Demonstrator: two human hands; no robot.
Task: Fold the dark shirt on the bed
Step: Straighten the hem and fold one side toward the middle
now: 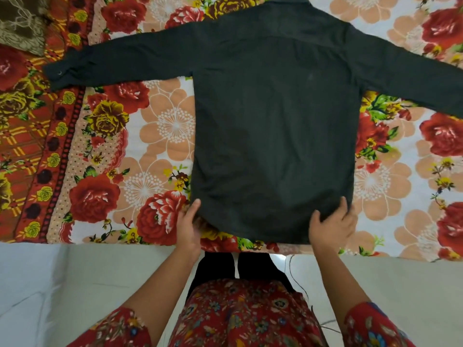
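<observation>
While left hand [188,224] and right hand [331,225] grip dark shirt [275,121] hem, floral bedsheet [162,126] beneath, pale floor [100,271].

Both hands, left hand [188,226] and right hand [332,225], grip the dark shirt's [273,126] hem.

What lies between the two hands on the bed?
Only the bottom edge of the dark shirt, flat on the flowered sheet. The left hand and right hand each hold one corner. The head view shows it.

The dark shirt [273,126] has its collar and 1 cuff cut off; its hem hides the fingers of the left hand [189,226].
</observation>
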